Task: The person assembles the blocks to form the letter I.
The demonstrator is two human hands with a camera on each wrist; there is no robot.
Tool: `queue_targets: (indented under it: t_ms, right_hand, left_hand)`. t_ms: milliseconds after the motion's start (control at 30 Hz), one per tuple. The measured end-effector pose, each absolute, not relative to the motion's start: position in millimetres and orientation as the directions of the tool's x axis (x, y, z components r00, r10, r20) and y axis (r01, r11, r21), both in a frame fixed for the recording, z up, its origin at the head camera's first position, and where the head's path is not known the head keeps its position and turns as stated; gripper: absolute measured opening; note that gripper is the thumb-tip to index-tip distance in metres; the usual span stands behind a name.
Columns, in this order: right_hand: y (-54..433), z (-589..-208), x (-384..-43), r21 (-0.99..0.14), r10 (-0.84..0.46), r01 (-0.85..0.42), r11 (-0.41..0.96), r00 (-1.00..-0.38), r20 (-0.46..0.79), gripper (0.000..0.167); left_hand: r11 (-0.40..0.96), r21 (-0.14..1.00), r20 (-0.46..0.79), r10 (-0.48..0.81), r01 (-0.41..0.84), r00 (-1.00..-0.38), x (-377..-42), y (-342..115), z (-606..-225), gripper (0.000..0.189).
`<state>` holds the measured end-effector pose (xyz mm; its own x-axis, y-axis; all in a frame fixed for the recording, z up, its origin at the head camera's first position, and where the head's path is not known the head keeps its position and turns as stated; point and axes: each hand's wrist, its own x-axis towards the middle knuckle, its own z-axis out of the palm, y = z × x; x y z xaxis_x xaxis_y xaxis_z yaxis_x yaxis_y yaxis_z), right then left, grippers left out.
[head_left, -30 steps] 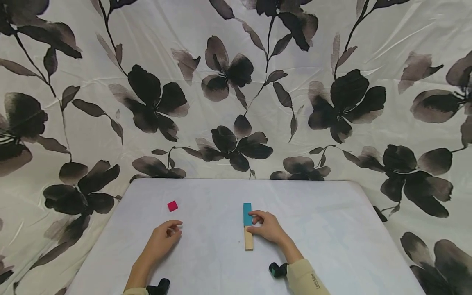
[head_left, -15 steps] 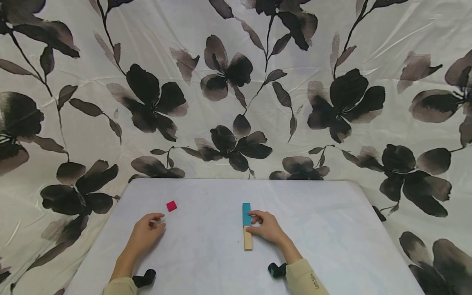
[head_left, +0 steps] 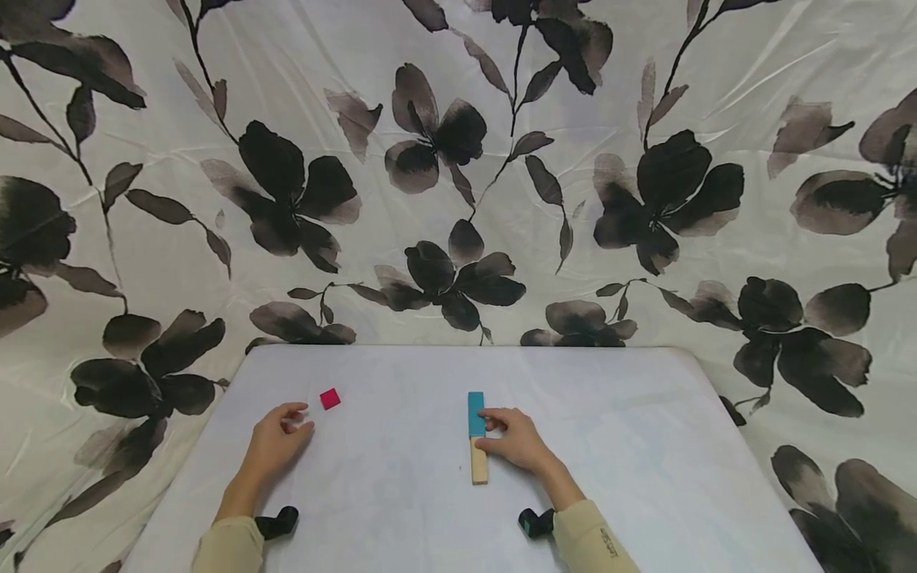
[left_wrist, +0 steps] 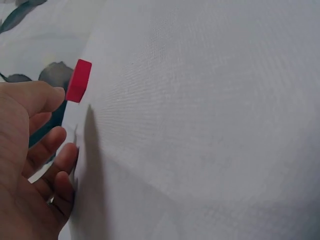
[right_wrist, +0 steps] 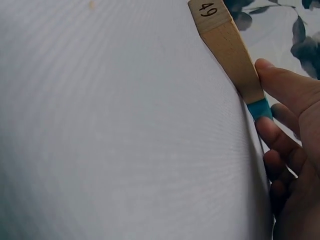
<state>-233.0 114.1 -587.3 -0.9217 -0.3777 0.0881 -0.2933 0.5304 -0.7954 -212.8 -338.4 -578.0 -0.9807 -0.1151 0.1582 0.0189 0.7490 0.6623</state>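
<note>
A small red block (head_left: 330,399) lies at the left of the white table, tilted a little. Just left of it is my left hand (head_left: 275,438), holding nothing, its fingers loosely bent. In the left wrist view the thumb tip overlaps the red block's (left_wrist: 79,81) edge. A teal block (head_left: 476,414) and a plain wooden block (head_left: 479,463) lie end to end in one line near the middle. My right hand (head_left: 521,442) touches them from the right, index finger at the teal block and thumb at the wooden one. Markings show on the wooden block's (right_wrist: 227,57) near end in the right wrist view.
The white table (head_left: 401,509) ends at a straight back edge. Behind it hangs a pale cloth (head_left: 544,263) printed with dark flowers. A black wrist device (head_left: 278,523) sits at the left sleeve, another black device (head_left: 536,523) at the right one.
My left hand has moved left and a little away from me, ending up beside the red block. The right hand stays at the two joined blocks. The view has shifted slightly.
</note>
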Motion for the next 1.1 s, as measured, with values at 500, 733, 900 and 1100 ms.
queue_targets:
  t_ms: [500,733,900,1100]
  right_hand:
    - [113.8,-576.5,-232.1,-0.741,-0.378,-0.265,0.617,-0.925,0.016,0.054]
    - [111.1,-574.0,-231.2,-0.74,-0.372,-0.241,0.628,-0.928,-0.014,0.054]
    - [110.7,-574.8,-231.2,-0.734,-0.354,-0.221,0.642,-0.935,-0.029,0.054]
    - [111.4,-575.1,-230.3,-0.75,-0.359,-0.232,0.62,-0.933,-0.008,0.053]
  left_hand:
    - [0.739,0.671,0.103,-0.174,-0.061,-0.979,-234.7,-333.3,-582.5,0.045]
    - [0.739,0.671,0.066,-0.142,-0.061,-0.988,-243.8,-336.4,-579.3,0.05]
    - [0.73,0.681,0.055,-0.127,-0.056,-0.99,-249.6,-336.0,-580.4,0.056]
    - [0.735,0.677,0.079,-0.133,-0.045,-0.988,-252.4,-333.6,-584.2,0.053]
